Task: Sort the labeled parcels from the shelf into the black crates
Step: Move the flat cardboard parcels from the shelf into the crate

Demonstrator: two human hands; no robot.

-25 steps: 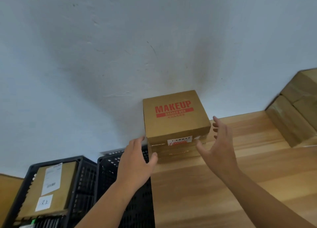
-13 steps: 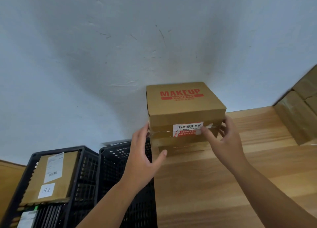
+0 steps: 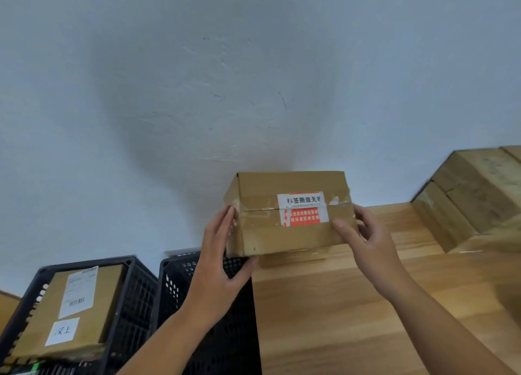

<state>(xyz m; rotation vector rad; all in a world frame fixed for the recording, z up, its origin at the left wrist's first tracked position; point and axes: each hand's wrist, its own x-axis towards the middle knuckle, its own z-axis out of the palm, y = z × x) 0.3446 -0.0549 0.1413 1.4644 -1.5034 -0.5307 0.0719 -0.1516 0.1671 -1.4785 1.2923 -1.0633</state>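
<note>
Currently held: one brown cardboard parcel [image 3: 265, 233], clasped between both hands in front of the pale wall [image 3: 197, 92]. Left hand [image 3: 217, 261]: fingers laid flat up the parcel's left side face, thumb hooked under its lower front corner. Right hand [image 3: 366, 242]: thumb pressed on the front face, fingers curled round the right side. Between the two thumbs, on the taped seam of the front face, sits a white-and-red label [image 3: 303, 208] with printed characters. The parcel is tilted with that face toward the camera, and its front edge appears lifted off the wooden shelf [image 3: 366, 304], which runs beneath and to the right of the grip; whether the rear edge touches the wood cannot be told. Directly under the left wrist stands a black perforated crate [image 3: 174, 284], its interior mostly hidden by the arm. Just beyond it, further left of the grip, is a second black crate [image 3: 132, 290] containing a flat parcel [image 3: 107, 298] that bears two white sheets, one printed and one handwritten. Well to the right of the right hand, stacked cartons [image 3: 465, 199] rest on the shelf against the wall.
</note>
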